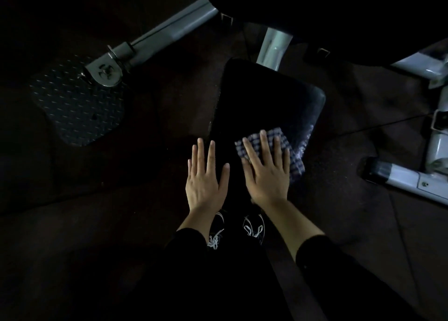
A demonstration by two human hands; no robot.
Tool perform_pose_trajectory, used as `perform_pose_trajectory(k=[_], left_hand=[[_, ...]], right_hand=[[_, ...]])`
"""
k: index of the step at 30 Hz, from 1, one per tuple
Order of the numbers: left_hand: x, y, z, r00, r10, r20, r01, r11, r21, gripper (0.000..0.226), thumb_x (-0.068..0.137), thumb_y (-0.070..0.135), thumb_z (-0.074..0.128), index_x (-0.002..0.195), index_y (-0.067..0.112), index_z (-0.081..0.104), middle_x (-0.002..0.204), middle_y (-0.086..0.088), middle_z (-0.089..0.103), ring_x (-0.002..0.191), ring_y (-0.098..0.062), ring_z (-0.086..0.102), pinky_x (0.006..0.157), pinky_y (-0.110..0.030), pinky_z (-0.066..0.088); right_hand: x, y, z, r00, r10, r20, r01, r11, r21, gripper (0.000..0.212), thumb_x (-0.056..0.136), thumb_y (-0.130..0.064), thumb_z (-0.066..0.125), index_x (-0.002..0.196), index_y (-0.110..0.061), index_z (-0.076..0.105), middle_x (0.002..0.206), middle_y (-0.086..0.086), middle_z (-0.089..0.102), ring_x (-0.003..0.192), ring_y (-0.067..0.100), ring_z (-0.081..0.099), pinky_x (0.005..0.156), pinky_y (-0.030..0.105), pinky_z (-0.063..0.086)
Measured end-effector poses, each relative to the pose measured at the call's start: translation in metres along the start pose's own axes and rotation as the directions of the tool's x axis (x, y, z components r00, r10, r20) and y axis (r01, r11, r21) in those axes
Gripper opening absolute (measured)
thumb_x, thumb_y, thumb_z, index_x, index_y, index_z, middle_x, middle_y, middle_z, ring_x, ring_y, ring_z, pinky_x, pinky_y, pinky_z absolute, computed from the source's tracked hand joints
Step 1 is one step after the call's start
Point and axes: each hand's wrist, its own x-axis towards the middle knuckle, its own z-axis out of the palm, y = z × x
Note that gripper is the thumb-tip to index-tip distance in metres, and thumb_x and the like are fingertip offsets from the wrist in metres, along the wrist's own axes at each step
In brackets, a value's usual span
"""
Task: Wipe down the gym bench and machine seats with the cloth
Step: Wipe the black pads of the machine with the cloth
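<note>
Lying under right fingers (263,146): cloth (294,160)

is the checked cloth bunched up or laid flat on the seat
Laid flat. The checked cloth lies flat on the black seat pad under the right hand, whose fingers are straight; whether it is folded double cannot be told.

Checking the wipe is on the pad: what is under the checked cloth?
The checked cloth lies on the black seat pad, near its right front corner, with the right hand flat on top. The pad surface beneath the cloth is covered.
</note>
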Motion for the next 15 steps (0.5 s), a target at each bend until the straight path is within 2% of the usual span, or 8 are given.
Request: perform_pose_trajectory(k=[2,4,7,10,13,15], left_hand=[[-0.006,0.0,-0.001,0.996,-0.082,0.037,0.085,0.993,-0.083,0.065,0.098,0.056,0.029,0.153,0.038,0.0,0.162,0.01,-0.008,0.149,-0.02,0.007,0.114,-0.044,0.032],[-0.007,0.003,-0.002,0.995,-0.093,0.019,0.095,0.986,-0.139,0.065,0.097,0.056,0.031,0.152,0.041,0.002,0.162,0.012,-0.001,0.146,-0.023,0.02,0.1,-0.046,0.046],[-0.006,0.002,-0.001,0.997,-0.078,-0.005,0.076,0.98,-0.182,0.065,0.097,0.055,0.034,0.152,0.041,0.002,0.162,0.011,0.003,0.145,-0.017,0.022,0.087,-0.039,0.05],[-0.007,0.001,0.001,0.997,-0.07,-0.031,0.061,0.974,-0.22,0.068,0.097,0.055,0.035,0.154,0.035,0.002,0.162,0.009,0.005,0.146,-0.014,0.02,0.09,-0.035,0.05],[-0.009,0.001,0.005,0.996,-0.08,-0.034,0.067,0.957,-0.281,0.07,0.099,0.051,0.035,0.155,0.025,0.001,0.162,0.005,0.008,0.147,-0.013,0.017,0.105,-0.035,0.042],[-0.009,0.001,0.007,0.991,-0.127,-0.031,0.108,0.93,-0.353,0.065,0.102,0.043,0.034,0.155,0.02,0.004,0.161,0.0,0.013,0.146,-0.015,0.019,0.11,-0.037,0.038]], right_hand=[[0.032,-0.004,-0.006,0.996,-0.09,0.029,0.091,0.995,-0.03,0.052,0.098,-0.052,0.02,0.149,-0.043,0.017,0.161,-0.002,0.008,0.148,0.029,0.004,0.118,0.047,-0.001],[0.062,-0.011,-0.011,0.986,-0.161,0.041,0.164,0.985,-0.059,0.053,0.097,-0.053,0.017,0.149,-0.043,0.02,0.161,-0.003,0.009,0.148,0.029,0.004,0.117,0.047,-0.004],[0.093,-0.019,-0.013,0.966,-0.243,0.087,0.251,0.962,-0.11,0.054,0.095,-0.055,0.012,0.149,-0.046,0.015,0.162,-0.004,0.003,0.148,0.028,-0.001,0.117,0.048,-0.008],[0.101,-0.018,-0.012,0.954,-0.29,0.071,0.298,0.945,-0.136,0.054,0.096,-0.056,0.012,0.149,-0.046,0.014,0.162,-0.004,0.005,0.148,0.029,0.001,0.118,0.05,-0.005],[0.099,-0.016,-0.01,0.951,-0.306,0.037,0.309,0.943,-0.127,0.052,0.097,-0.055,0.017,0.148,-0.046,0.02,0.161,-0.003,0.01,0.148,0.03,0.006,0.118,0.051,-0.001],[0.1,-0.02,-0.009,0.954,-0.297,0.034,0.299,0.946,-0.123,0.052,0.096,-0.054,0.018,0.148,-0.045,0.02,0.161,-0.003,0.01,0.148,0.03,0.006,0.117,0.052,0.0]])
